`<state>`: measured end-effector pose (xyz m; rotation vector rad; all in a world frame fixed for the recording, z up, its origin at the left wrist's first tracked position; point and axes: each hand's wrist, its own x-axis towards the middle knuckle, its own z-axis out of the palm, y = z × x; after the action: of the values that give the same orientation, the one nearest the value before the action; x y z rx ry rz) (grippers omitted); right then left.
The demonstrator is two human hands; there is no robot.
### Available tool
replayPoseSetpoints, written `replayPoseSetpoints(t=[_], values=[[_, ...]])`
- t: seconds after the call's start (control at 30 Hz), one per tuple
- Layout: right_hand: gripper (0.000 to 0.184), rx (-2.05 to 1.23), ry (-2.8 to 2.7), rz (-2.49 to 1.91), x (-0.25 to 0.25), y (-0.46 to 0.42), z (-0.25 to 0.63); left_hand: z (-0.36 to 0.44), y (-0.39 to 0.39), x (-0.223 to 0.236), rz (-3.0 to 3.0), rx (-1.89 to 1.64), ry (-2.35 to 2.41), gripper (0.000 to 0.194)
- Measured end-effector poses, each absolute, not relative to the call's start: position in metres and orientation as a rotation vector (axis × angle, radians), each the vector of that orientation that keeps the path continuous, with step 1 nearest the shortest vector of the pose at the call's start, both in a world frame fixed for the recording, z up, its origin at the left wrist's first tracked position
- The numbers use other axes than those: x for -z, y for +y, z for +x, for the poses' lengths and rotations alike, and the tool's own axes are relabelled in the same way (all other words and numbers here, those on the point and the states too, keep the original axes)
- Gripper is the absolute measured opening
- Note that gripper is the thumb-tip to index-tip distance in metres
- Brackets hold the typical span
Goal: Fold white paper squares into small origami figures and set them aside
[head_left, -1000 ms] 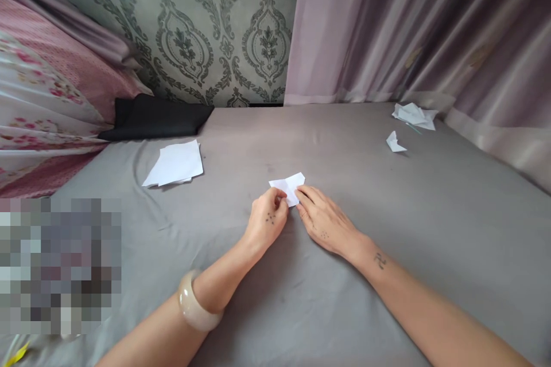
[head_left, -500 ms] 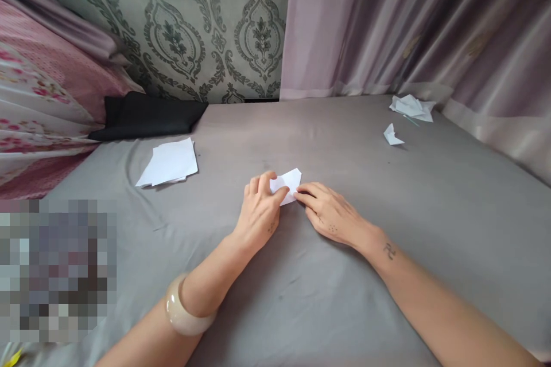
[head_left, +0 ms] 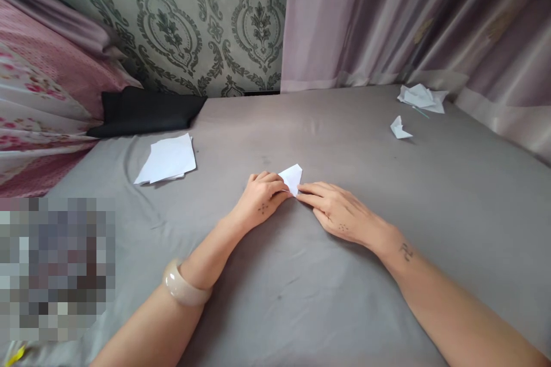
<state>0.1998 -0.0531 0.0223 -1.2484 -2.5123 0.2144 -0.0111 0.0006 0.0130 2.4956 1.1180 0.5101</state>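
A small piece of folded white paper [head_left: 291,176] lies on the grey cloth in front of me, its pointed top corner facing away. My left hand [head_left: 263,198] is closed over the paper's left side, with thumb and curled fingers on it, so that part is hidden. From the right, my right hand [head_left: 333,206] pinches the paper's lower right edge with its fingertips. The two hands are close together with the paper between them. A pale bangle [head_left: 185,287] sits on my left forearm.
To the left lies a stack of white paper sheets [head_left: 170,157], with a folded black cloth [head_left: 150,110] behind it. A small folded paper piece [head_left: 400,128] and a pile of white papers [head_left: 422,97] are at the far right. Curtains [head_left: 365,23] border the grey-covered surface.
My left hand opened out over the paper's left part, then closed down on it, and the left flap is now folded over or covered. My right hand stays at the right edge.
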Motion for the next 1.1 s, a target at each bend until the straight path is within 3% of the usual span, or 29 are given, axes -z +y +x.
replayPoseSetpoints(t=[0.43, 0.87, 1.1], values=[[0.047, -0.295, -2.471, -1.29, -0.02, -0.051, 0.201, -0.003, 0.011, -0.008, 2.321, -0.521, 1.333, 0.02], [0.047, -0.397, -2.443, -1.268, -0.019, -0.049, 0.202, 0.002, 0.021, -0.021, 2.237, -0.315, 1.377, 0.023], [0.054, -0.375, -2.481, -1.211, -0.018, -0.05, 0.205, 0.001, 0.019, -0.022, 2.214, -0.345, 1.338, 0.023]])
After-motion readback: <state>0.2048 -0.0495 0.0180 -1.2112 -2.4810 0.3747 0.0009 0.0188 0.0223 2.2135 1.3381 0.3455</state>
